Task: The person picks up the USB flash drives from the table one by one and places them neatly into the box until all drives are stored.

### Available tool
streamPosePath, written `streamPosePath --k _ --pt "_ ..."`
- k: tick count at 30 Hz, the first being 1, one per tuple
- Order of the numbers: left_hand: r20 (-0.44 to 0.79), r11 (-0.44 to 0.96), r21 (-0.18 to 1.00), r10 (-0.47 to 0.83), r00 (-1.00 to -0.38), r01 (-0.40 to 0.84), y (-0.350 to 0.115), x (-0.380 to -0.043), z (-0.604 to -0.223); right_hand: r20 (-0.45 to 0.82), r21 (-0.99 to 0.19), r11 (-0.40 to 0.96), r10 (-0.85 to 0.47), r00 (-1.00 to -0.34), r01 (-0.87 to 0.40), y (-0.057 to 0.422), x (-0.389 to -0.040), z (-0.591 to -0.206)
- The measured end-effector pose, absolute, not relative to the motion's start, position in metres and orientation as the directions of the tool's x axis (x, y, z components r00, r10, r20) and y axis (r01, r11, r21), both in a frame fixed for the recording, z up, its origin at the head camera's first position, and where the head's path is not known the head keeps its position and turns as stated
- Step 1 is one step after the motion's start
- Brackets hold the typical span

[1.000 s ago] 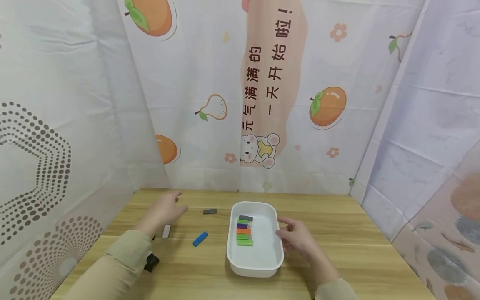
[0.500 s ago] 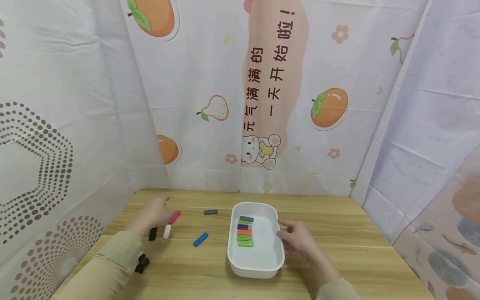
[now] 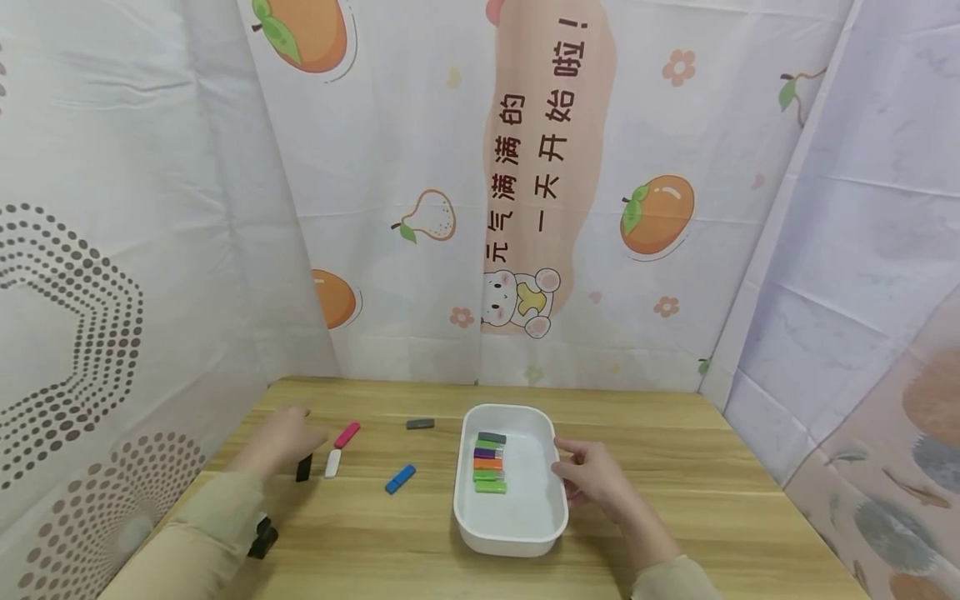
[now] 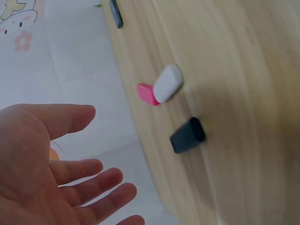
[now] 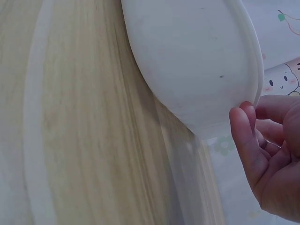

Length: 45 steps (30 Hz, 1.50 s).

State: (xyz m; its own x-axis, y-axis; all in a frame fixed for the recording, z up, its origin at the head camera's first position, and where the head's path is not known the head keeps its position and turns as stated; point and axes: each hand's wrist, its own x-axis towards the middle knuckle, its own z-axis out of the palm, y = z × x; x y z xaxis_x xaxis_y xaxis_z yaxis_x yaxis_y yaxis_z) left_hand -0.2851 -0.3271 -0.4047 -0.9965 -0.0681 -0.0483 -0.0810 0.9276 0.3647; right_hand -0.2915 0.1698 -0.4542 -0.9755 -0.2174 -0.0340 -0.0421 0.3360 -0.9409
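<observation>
My left hand (image 3: 277, 442) is above the table's left side with fingers spread and holding nothing, as the left wrist view confirms. Near it lie a small black capped stick (image 4: 187, 136), a white one (image 4: 168, 84) and a pink one (image 4: 148, 93); they resemble USB sticks. My right hand (image 3: 595, 475) grips the right rim of a white plastic box (image 3: 528, 525) with thumb and fingertips. Inside, along the box's left, several similar sticks lie in a column: grey, green, purple, orange (image 3: 489, 463). In the right wrist view, the box's contents are hidden by its wall.
A blue stick (image 3: 401, 479) lies between the left hand and the box, and a grey stick (image 3: 420, 423) farther back. The wooden table (image 3: 675, 517) ends at a printed curtain (image 3: 405, 317), with more cloth at both sides.
My left hand has drawn back to the left and toward me, uncovering the pink, white and black sticks. My right hand and the box have stayed in place.
</observation>
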Motion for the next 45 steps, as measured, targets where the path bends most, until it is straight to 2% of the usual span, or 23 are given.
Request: streamPosePath --k 8,13,27,45 --pt "-0.089 0.930 0.358 -0.057 -0.994 -0.085 -0.335 -0.277 -0.411 -0.025 -0.941 0.335 -0.216 -0.976 -0.050 0.170 -0.290 -0.453" --pt "-0.137 0.905 0.410 -0.065 -0.988 -0.116 -0.334 -0.271 -0.420 -0.046 -0.929 0.369 -0.210 -0.977 -0.036 0.171 -0.290 -0.454" --pt "-0.142 0.885 0.451 -0.059 -0.988 -0.117 -0.337 -0.270 -0.441 -0.035 -0.928 0.369 -0.239 -0.970 -0.057 0.170 -0.292 -0.454" --pt "-0.123 0.924 0.370 -0.053 -0.991 -0.096 -0.337 -0.269 -0.445 -0.024 -0.926 0.366 -0.301 -0.953 -0.092 0.173 -0.290 -0.453"
